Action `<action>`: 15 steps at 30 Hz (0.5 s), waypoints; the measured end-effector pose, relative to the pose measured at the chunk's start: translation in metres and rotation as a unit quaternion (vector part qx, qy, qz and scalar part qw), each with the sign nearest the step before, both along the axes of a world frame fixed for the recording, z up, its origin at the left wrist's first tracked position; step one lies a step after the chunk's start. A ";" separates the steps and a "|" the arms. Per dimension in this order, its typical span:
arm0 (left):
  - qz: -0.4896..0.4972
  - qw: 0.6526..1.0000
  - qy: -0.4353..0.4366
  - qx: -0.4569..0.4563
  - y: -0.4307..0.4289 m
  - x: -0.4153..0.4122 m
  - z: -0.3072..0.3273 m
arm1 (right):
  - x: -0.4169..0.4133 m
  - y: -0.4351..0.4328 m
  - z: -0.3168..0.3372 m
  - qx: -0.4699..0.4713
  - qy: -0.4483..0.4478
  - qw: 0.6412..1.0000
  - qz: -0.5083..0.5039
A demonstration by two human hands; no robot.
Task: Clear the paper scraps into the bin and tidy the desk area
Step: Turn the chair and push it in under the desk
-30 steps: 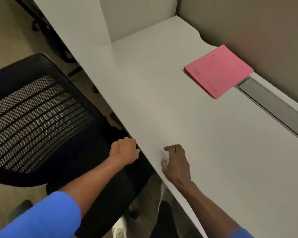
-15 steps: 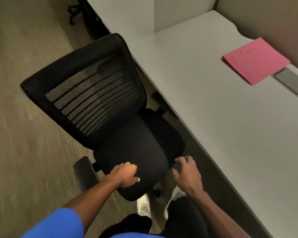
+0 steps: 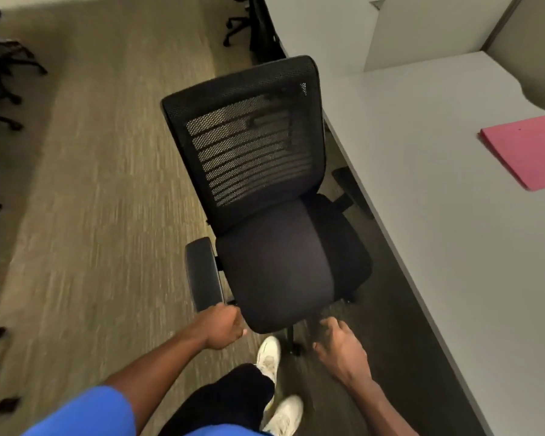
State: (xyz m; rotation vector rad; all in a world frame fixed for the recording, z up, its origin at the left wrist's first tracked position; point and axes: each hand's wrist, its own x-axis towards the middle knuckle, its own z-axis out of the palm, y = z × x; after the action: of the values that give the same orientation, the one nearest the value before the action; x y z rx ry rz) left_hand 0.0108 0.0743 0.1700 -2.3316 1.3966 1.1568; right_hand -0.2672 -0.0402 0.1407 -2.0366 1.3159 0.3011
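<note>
No paper scraps and no bin show in the head view. My left hand (image 3: 221, 328) is closed in a fist just in front of the near end of the black chair's left armrest (image 3: 203, 273); whether anything is inside the fist is hidden. My right hand (image 3: 340, 347) hangs with loosely spread fingers beside the front right corner of the chair seat (image 3: 277, 272), holding nothing. The grey desk (image 3: 422, 196) runs along the right, with a pink folder (image 3: 529, 149) lying on it at the right edge.
The black mesh-backed office chair (image 3: 249, 146) stands between me and the carpet aisle, close to the desk's edge. My white shoes (image 3: 269, 357) are below it. Other chair bases (image 3: 4, 89) stand at the far left and one (image 3: 239, 26) at the top.
My view has swung left from the desk top to the chair and floor. Both hands have left the desk edge and now sit low in front of the chair seat.
</note>
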 end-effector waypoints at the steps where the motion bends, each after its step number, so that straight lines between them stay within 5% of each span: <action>1: 0.005 1.000 0.000 -0.004 0.010 0.000 -0.002 | -0.001 0.007 -0.002 0.004 0.003 1.000 0.004; 15: 0.041 0.999 0.031 -0.017 0.116 0.048 -0.011 | 0.060 0.104 -0.014 0.019 0.014 0.999 0.029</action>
State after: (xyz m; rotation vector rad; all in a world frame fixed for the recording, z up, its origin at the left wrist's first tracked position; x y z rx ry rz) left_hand 0.0591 0.1905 0.1587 -2.4171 1.3614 1.2472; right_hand -0.2076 0.0639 0.1262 -2.0478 1.2602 0.3784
